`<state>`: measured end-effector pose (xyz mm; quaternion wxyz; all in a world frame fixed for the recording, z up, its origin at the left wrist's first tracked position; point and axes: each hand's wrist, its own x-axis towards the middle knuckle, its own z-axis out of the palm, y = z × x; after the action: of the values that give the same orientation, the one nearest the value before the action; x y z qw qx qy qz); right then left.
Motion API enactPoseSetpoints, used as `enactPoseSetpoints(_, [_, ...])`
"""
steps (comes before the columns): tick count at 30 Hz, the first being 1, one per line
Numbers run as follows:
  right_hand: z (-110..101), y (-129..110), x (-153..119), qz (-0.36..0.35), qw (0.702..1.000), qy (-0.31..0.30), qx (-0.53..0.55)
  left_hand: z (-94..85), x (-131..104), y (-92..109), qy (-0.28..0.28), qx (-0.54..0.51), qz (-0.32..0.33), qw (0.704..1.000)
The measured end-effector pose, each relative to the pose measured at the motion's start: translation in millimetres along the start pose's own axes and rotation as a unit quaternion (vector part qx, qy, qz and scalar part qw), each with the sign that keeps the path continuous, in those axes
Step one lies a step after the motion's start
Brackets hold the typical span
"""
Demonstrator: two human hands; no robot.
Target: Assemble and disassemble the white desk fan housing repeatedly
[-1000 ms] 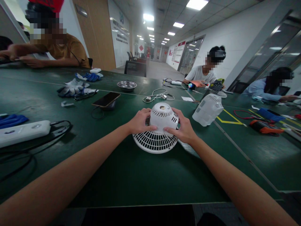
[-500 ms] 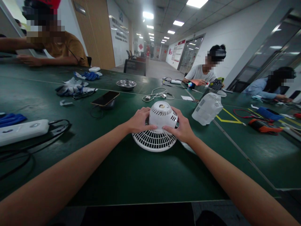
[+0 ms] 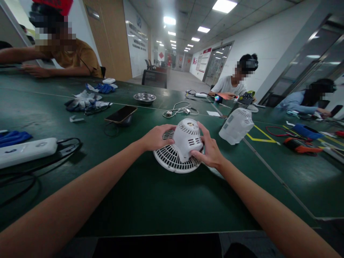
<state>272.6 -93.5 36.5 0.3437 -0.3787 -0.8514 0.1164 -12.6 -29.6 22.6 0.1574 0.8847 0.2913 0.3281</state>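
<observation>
A white plastic fan motor housing [image 3: 185, 138] with vent slots stands on a round white fan grille [image 3: 172, 161], which lies on the green table in front of me. My right hand [image 3: 209, 148] grips the housing's right side, thumb at the front and fingers reaching round the back. On the opposite side, my left hand [image 3: 158, 138] holds the housing between thumb and fingers, above the grille's left edge. The housing is turned with a slotted face and a narrow protruding part toward the front right. Its underside and some fingertips are hidden.
A translucent white plastic casing [image 3: 236, 125] stands to the right, near an orange multimeter [image 3: 301, 145]. Leftward lie a phone [image 3: 121, 114], gloves [image 3: 84, 101] and a white power strip [image 3: 28, 152]. A metal bowl [image 3: 144, 98] and white cable [image 3: 177, 109] are beyond. Several people sit around.
The motor housing has turned on the grille, so its side slots and protruding part now face more toward me. My right hand has shifted slightly with it; my left has moved slightly left.
</observation>
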Motion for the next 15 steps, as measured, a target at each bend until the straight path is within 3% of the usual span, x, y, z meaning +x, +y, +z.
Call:
enactPoseSetpoints(6, [-1, 1, -1, 0.016, 0.995, -0.051, 0.086, 5.1, -1, 14, 0.008, -0.093, 0.037, 0.995])
enactPoseSetpoints(15, [-3, -6, 0, 0.034, 0.993, -0.066, 0.093, 15.4, -2, 35, 0.041, -0.043, 0.062, 0.996])
